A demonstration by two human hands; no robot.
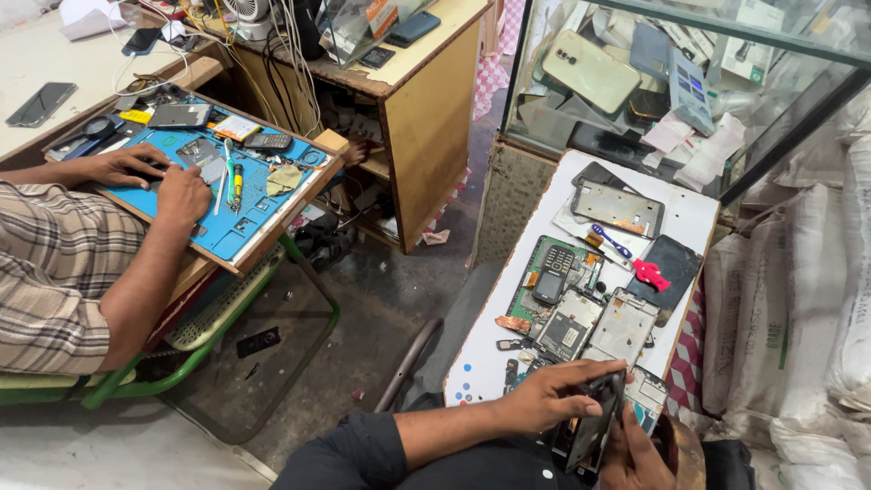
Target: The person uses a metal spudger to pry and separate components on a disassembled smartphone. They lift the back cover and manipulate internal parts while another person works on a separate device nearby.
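My left hand (553,395) reaches in from the lower left in a dark sleeve and grips the upper end of a dark phone body (590,434), which stands tilted on edge at the bottom of the head view. My right hand (635,454) is under it at the bottom edge, fingers pressed on its lower side. Just beyond lie several opened phones and frames (594,325) and a small keypad phone (552,274) on a white board (694,218).
A red plastic piece (650,273) rests on a black phone on the board. A glass case (635,73) with phones stands behind. Left, another person's hands (159,181) work on a blue mat (245,218). White sacks (807,299) fill the right.
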